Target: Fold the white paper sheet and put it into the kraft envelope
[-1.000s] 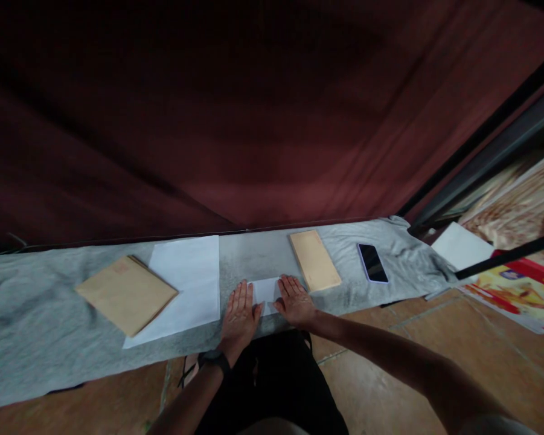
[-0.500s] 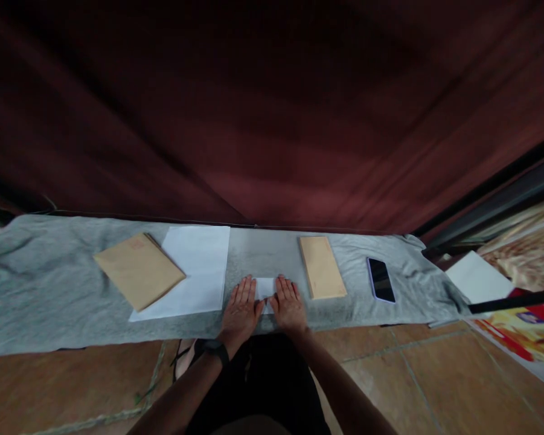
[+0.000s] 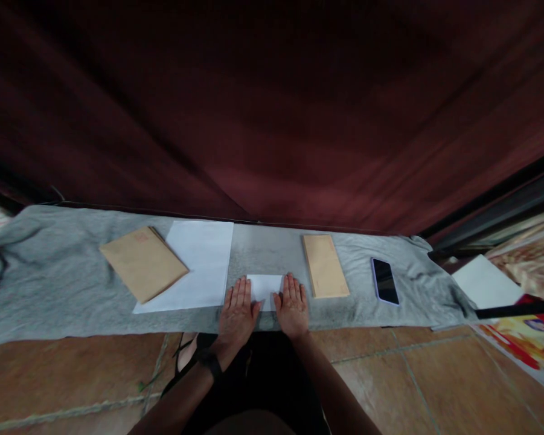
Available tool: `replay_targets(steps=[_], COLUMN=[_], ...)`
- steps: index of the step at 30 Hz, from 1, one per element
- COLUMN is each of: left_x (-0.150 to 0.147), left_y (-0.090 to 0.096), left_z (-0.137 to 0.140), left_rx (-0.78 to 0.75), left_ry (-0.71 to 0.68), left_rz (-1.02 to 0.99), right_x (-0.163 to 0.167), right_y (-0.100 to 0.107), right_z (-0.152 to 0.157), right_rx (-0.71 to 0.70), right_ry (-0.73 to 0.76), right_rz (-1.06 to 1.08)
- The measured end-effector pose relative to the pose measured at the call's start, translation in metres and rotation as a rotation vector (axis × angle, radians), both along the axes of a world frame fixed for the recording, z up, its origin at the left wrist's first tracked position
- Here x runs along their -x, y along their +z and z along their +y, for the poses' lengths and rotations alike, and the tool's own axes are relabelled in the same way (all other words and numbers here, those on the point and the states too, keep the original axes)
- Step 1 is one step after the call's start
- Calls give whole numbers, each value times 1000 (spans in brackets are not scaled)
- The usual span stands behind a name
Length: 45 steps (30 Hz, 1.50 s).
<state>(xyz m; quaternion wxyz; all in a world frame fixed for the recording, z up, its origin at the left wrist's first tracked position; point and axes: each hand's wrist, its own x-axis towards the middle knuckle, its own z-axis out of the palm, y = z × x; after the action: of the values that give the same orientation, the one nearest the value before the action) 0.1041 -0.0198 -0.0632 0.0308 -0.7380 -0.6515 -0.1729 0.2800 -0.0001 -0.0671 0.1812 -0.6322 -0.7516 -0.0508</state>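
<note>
A small piece of white paper (image 3: 265,291), seemingly folded, lies flat on the grey cloth right in front of me. My left hand (image 3: 238,314) rests palm down on its left edge, fingers stretched out and pointing away from me. On the right edge lies my right hand (image 3: 292,307), likewise flat with fingers extended. Both thumbs angle inward over the paper's near part. Just right of my right hand is a stack of narrow brown envelopes (image 3: 326,266). To the left of my left hand, larger white sheets (image 3: 203,260) lie partly under big brown envelopes (image 3: 144,264).
A phone (image 3: 384,281) in a pale purple case lies on the right of the grey cloth (image 3: 63,272). Behind the cloth hangs a dark red curtain (image 3: 272,151). At far right are a white sheet or board (image 3: 485,281) and a colourful printed box or poster (image 3: 534,341).
My hands have slid apart toward the paper's left and right edges, so more of its white middle shows. The view has shifted slightly.
</note>
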Motion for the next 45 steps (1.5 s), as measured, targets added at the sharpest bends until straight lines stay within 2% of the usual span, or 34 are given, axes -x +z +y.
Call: replay_targets(steps=[6,11,15,22,31,37,39,43,45], left_x=[-3,-29,-30,-11,-13,-12,-10,-8,-8], left_y=[8,9,4,3,6,6,3,-2,-3], left_z=[-20,-41,-52,-57,-59,-57,-56,-54,-53], left_rx=[-52,-50,-35,0,37,30,20,-2,-3], left_ry=[34,-182,-240,-285,-281,-293,-303,-333,-336], left_rz=[55,61,56,125,124,115,107,95,91], right_x=[1,0,-2,-5,-20,-22,-14,1,2], right_y=[-4,-3,-3,-5,-8,2,6,9,8], right_z=[-1,-1,0,-1,-8,-19,-27,-49,-57], right_rx=[-44,-30,-32,-47,-36,-23,-17,52,61], right_ry=[8,8,25,59,40,-8,41,290,306], right_rz=[34,34,32,55,44,97,107,95,91])
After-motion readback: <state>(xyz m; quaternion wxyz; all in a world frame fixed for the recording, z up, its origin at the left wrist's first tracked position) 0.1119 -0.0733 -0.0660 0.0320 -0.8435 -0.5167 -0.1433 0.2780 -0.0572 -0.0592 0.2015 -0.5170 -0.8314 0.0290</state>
